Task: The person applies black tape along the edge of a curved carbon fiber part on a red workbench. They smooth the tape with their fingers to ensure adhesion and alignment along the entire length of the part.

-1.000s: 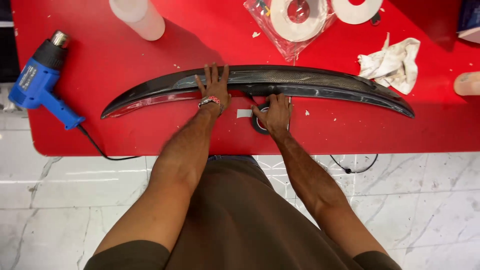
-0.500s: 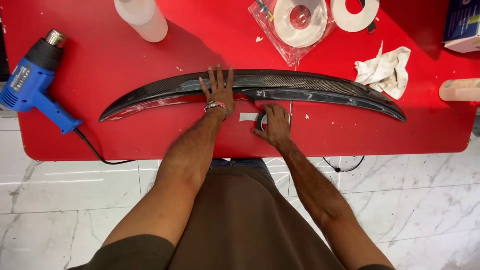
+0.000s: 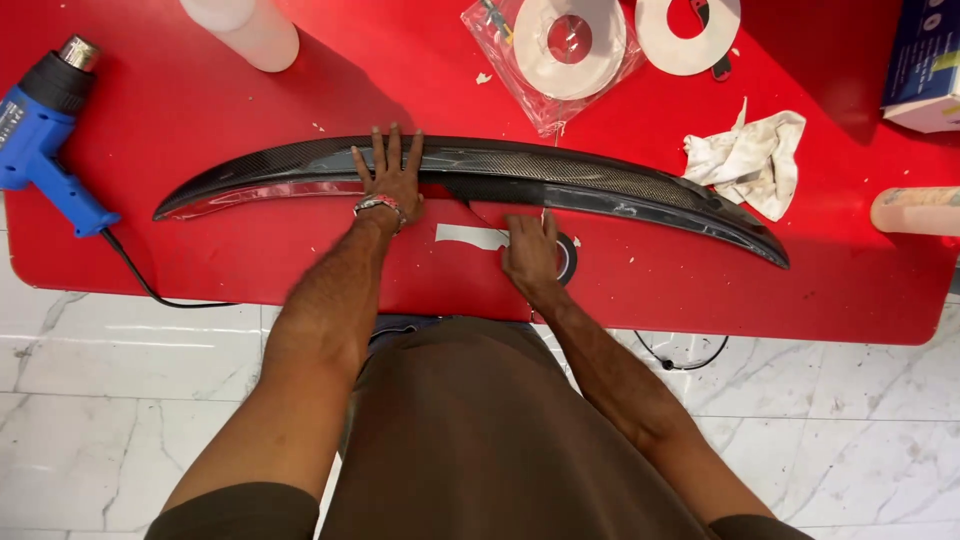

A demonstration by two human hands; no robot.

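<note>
Fingers (image 3: 390,150) spread flat on the black spoiler (image 3: 600,185).

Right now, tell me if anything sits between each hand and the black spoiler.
Nothing visible does. The left hand lies flat on the spoiler near its middle. The right hand rests on the red table just below it, over a dark tape roll and beside a white strip; only bare table lies between.
</note>
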